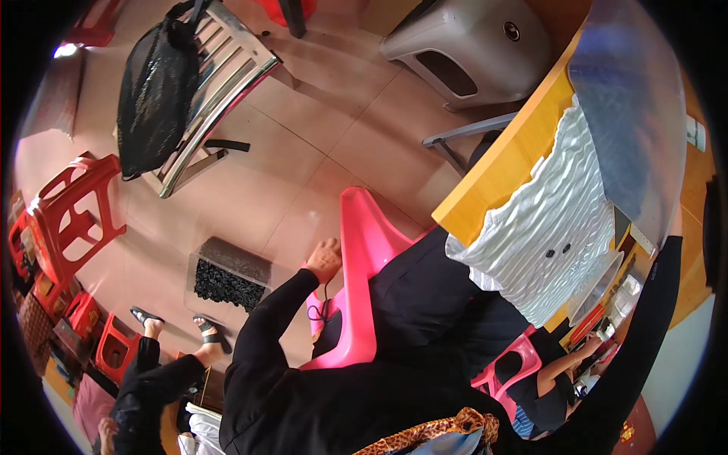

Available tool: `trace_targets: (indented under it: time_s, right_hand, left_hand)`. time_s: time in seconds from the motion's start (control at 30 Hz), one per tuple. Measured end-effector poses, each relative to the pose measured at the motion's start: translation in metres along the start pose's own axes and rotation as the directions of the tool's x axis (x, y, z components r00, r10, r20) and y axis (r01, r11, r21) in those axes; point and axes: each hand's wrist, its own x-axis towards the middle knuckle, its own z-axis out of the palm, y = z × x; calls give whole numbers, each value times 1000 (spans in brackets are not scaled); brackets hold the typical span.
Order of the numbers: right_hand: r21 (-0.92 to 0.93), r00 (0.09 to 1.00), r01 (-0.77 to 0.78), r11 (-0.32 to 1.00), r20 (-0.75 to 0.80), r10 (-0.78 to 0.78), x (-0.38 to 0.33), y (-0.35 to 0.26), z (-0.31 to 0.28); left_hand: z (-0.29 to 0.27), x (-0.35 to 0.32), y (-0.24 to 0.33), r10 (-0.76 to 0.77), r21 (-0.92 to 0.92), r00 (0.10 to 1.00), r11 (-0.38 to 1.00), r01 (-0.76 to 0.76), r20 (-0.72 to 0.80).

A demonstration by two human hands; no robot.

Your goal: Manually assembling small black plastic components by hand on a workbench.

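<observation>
If the chair slips: the pink chair (364, 250) has smooth plastic legs on a tiled floor (303, 136), and I judge that a sideways pull could make it skid or tip toward the seated person's feet (178, 327) at 8 o'clock.
Left hand: the left hand (324, 260) sits just below centre on the chair's near edge with its fingers bent over the plastic. I cannot tell whether it is clamped on or only resting.
Right hand: the right sleeve (652, 303) runs up the picture's 3 o'clock side, and the hand itself is hidden past the clear sheet (629, 106), so I cannot tell its state.
Cord: a dark cord (324, 309) hangs just under the left wrist against the chair, and it looks likely to snag if the chair moves.
Table: the yellow table (500, 163) stands close at 2 o'clock with a white pleated cover (546, 235) on it. The chair's back could knock its edge.
Chair's look: bright pink, glossy moulded plastic with a rounded back. It stands tilted in this view and is partly covered by the black clothing below it.
Around: a metal chair (227, 83) with a black bag (155, 91) is at 11 o'clock, a grey stool (470, 45) at 1 o'clock, and red stools (72, 212) at 9 o'clock.
</observation>
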Motion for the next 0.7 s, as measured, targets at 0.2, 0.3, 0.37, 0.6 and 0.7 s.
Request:
trace_targets:
  time_s: [0.2, 0.3, 0.37, 0.6, 0.7]
  right_hand:
    - [182, 995, -94, 979, 45, 87, -4, -9, 1]
    - [240, 993, -111, 964, 71, 97, 1, -10, 10]
    - [240, 991, -126, 962, 84, 108, 1, -11, 5]
    - [251, 984, -150, 956, 127, 121, 8, -6, 8]
    - [271, 983, -155, 950, 143, 119, 13, -5, 12]
  left_hand:
    - [33, 62, 9, 217, -82, 976, 973, -218, -22]
    - [31, 74, 12, 159, -157, 987, 974, -161, -27]
    - [31, 89, 13, 141, -209, 989, 967, -149, -49]
    - [31, 114, 16, 35, -361, 993, 930, -75, -116]
    - [26, 110, 14, -32, -427, 987, 903, -40, -160]
